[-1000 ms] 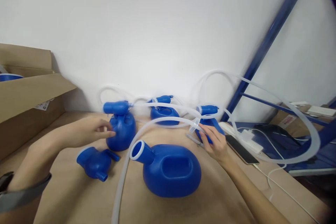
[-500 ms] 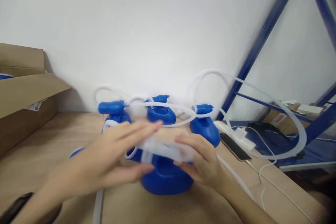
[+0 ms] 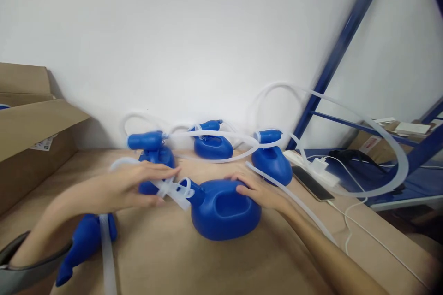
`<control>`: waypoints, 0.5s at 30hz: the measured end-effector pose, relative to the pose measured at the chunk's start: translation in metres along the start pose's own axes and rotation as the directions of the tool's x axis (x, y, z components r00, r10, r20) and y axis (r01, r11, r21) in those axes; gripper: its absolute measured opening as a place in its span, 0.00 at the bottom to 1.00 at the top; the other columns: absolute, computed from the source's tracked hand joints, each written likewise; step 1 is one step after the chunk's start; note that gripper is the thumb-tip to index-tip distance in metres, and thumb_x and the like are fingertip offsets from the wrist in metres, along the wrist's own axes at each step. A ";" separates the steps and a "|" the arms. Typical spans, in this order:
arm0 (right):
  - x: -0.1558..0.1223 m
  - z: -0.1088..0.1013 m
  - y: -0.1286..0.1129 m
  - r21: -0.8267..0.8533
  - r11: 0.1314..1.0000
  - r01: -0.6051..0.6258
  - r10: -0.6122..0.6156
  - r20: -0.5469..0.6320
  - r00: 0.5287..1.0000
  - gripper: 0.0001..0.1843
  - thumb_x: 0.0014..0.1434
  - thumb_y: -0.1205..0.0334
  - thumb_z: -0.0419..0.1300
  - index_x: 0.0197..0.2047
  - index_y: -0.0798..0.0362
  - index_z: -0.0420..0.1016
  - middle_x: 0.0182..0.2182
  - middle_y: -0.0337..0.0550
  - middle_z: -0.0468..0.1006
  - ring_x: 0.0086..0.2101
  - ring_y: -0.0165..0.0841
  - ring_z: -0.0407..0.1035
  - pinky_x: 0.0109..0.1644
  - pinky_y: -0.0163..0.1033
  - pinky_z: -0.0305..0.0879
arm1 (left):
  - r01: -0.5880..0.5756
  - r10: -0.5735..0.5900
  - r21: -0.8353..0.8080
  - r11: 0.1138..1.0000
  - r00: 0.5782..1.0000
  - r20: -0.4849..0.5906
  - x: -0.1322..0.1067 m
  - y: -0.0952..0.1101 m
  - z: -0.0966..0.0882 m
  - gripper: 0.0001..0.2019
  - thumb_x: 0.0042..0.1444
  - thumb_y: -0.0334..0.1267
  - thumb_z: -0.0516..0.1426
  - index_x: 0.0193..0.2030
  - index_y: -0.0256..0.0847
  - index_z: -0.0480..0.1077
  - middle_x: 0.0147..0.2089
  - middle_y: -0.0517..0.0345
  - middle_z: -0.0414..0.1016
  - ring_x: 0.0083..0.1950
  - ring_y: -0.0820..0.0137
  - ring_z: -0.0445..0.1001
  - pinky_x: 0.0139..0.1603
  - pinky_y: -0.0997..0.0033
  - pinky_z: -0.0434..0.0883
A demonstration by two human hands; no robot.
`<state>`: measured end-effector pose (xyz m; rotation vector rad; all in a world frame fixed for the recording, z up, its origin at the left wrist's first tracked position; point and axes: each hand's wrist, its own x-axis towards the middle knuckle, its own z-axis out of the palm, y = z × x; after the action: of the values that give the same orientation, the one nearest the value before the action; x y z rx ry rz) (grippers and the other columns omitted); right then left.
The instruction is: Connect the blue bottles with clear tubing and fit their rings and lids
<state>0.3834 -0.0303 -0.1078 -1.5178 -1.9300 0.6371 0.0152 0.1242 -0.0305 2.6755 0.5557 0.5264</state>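
Observation:
A blue plastic bottle with a handle hollow [image 3: 224, 212] lies on the wooden table [image 3: 166, 258], its white-rimmed neck pointing left. My left hand [image 3: 138, 186] pinches the end of a clear soft tube [image 3: 173, 190] right at that neck. My right hand [image 3: 254, 190] rests on the bottle's upper right side, fingers curled over it. The tube runs down past my left wrist [image 3: 105, 249] to the table's near edge. A loose blue funnel piece [image 3: 86, 242] lies by my left forearm.
Three more blue bottles with tubes fitted stand at the back by the white wall [image 3: 152, 152] [image 3: 212, 144] [image 3: 272, 159]. An open cardboard box [image 3: 31, 133] is on the left. A phone [image 3: 311, 183], white charger cables and a blue metal rack [image 3: 346, 37] are on the right.
My hands have parted: the left carried the tube end down to the bottle's neck, the right dropped onto the bottle's side. The view shifted slightly.

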 end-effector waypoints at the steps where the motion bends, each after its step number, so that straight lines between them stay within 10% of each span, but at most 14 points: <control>1: 0.000 0.000 0.001 -0.002 1.000 -0.001 0.001 -0.016 1.000 0.24 0.72 0.38 0.53 0.52 0.48 0.78 0.60 0.47 0.77 0.60 0.46 0.70 0.69 0.56 0.61 | -0.028 0.028 0.001 1.000 0.998 0.064 0.006 0.006 0.010 0.29 0.56 0.61 0.65 0.64 0.60 0.75 0.63 0.60 0.80 0.61 0.55 0.80 0.60 0.63 0.77; 5: 0.001 0.000 0.007 0.026 1.000 -0.008 0.010 -0.058 0.998 0.25 0.70 0.38 0.54 0.52 0.48 0.79 0.60 0.47 0.76 0.62 0.47 0.68 0.71 0.56 0.59 | -0.040 0.030 0.090 0.995 0.994 0.108 0.020 0.018 0.029 0.31 0.62 0.62 0.60 0.69 0.55 0.70 0.69 0.54 0.74 0.67 0.50 0.75 0.66 0.54 0.73; 15: 0.000 -0.002 0.010 0.114 0.993 -0.003 0.008 -0.046 0.999 0.26 0.68 0.35 0.56 0.40 0.51 0.76 0.59 0.51 0.77 0.60 0.48 0.68 0.69 0.56 0.59 | 0.063 -0.073 0.165 0.984 0.996 0.051 0.022 -0.002 0.007 0.33 0.63 0.65 0.56 0.71 0.57 0.67 0.71 0.55 0.72 0.68 0.50 0.73 0.72 0.48 0.65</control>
<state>0.3919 -0.0277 -0.1135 -1.4552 -1.8235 0.6962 0.0357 0.1341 -0.0312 2.8036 0.6990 0.3993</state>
